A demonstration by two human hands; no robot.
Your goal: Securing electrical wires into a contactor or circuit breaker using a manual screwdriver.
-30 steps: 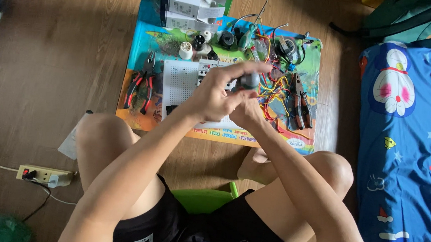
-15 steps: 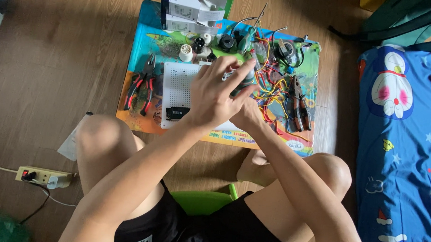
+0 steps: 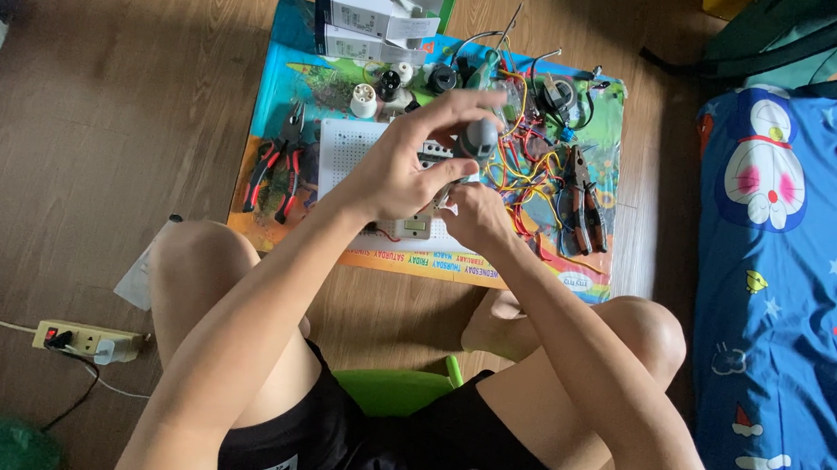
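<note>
The left hand (image 3: 398,171) pinches a small dark cylindrical part (image 3: 480,137) at its fingertips; the right hand (image 3: 473,214) sits just below, its grip hidden. Loose coloured wires (image 3: 529,169) crowd beside the fingers, so the part could snag and slip.
</note>
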